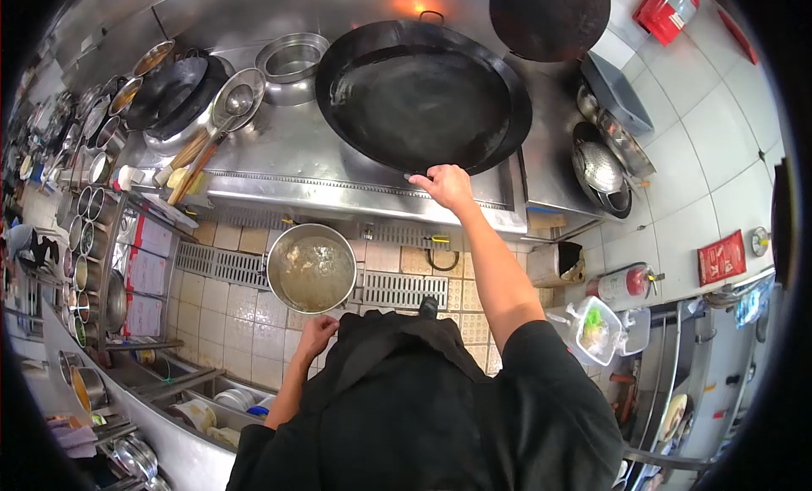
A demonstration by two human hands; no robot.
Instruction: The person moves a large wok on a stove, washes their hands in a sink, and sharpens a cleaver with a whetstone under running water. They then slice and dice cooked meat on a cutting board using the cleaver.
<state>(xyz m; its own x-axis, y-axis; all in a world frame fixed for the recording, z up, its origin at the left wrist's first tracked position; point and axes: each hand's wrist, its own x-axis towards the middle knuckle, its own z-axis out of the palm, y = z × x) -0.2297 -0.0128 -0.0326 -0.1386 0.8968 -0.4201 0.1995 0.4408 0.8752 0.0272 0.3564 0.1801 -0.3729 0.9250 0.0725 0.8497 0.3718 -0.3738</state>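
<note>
A large black wok sits over the steel range, with a shallow layer of dark liquid or wet sheen inside. My right hand is closed on its near edge, where a handle seems to lie under the fingers. Low beside my body, my left hand has its fingers curled in, and I see nothing in them. Just beyond that hand, a round metal pot holds cloudy, brownish liquid with pale foam. Its side handle is close to my left hand, apparently untouched.
On the range's left are a strainer with a ladle, stacked woks and a steel ring. A perforated scoop lies to the right. Floor drain grates and a fire extinguisher are nearby.
</note>
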